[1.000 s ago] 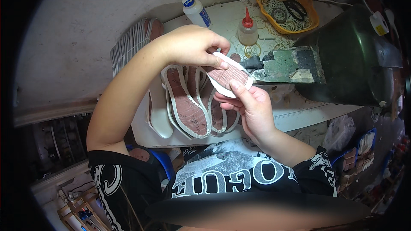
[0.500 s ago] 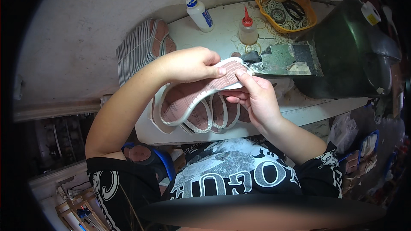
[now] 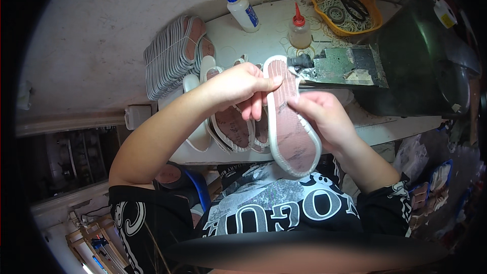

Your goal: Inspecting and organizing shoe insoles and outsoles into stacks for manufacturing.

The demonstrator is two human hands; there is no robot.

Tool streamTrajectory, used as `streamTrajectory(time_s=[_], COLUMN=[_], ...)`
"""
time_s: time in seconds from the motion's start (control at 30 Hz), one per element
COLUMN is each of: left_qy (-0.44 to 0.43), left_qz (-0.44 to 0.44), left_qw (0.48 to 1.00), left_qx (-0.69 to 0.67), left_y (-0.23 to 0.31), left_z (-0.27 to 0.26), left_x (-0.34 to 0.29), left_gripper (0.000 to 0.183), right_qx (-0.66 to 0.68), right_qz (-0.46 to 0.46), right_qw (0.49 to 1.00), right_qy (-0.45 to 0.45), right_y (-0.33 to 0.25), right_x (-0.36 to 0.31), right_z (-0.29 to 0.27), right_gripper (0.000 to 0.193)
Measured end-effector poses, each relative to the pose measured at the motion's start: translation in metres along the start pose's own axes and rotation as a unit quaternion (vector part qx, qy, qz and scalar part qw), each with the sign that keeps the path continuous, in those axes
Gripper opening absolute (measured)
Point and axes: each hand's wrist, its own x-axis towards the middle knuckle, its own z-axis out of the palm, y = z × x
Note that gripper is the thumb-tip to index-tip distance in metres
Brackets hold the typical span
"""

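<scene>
Here, left hand [image 3: 241,86], right hand [image 3: 326,116], gripping 1 sole [image 3: 292,139]

White table [image 3: 274,25], white-rimmed soles [image 3: 233,126], blue-capped bottle [image 3: 244,14], red-tipped bottle [image 3: 300,34], orange basket [image 3: 350,32], loose rubber bands [image 3: 331,39]

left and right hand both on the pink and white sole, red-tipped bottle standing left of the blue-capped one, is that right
No, not left: in the head view, the red-tipped bottle stands right of the blue-capped bottle. The left hand and right hand are both on the sole.
</scene>
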Motion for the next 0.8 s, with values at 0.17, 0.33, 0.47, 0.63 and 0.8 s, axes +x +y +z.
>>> streamTrajectory(time_s=[0.17,0.33,0.47,0.63,0.8], left_qy=[0.034,0.085,0.138,0.137,0.228], left_qz=[0.019,0.048,0.092,0.239,0.366], left_qw=[0.999,0.995,0.986,0.953,0.888], left_qx=[-0.023,0.030,0.023,-0.124,-0.158], left_y=[-0.008,-0.004,-0.007,-0.030,-0.123], left_z=[-0.008,-0.014,-0.020,-0.037,-0.035], left_x=[0.004,0.015,0.031,0.038,-0.049], left_gripper=[0.045,0.048,0.049,0.037,0.033], right_qx=[-0.133,-0.085,-0.056,-0.012,-0.101], right_qz=[0.026,-0.065,-0.100,-0.117,-0.128], right_qw=[0.991,0.992,0.990,0.991,0.986], right_qy=[-0.020,0.070,0.082,0.067,0.019], right_y=[0.007,0.016,0.020,0.029,0.049], right_x=[-0.044,-0.041,-0.021,0.006,-0.022], right_z=[-0.009,-0.011,-0.010,0.016,0.056], right_gripper=[0.030,0.031,0.029,0.032,0.037])
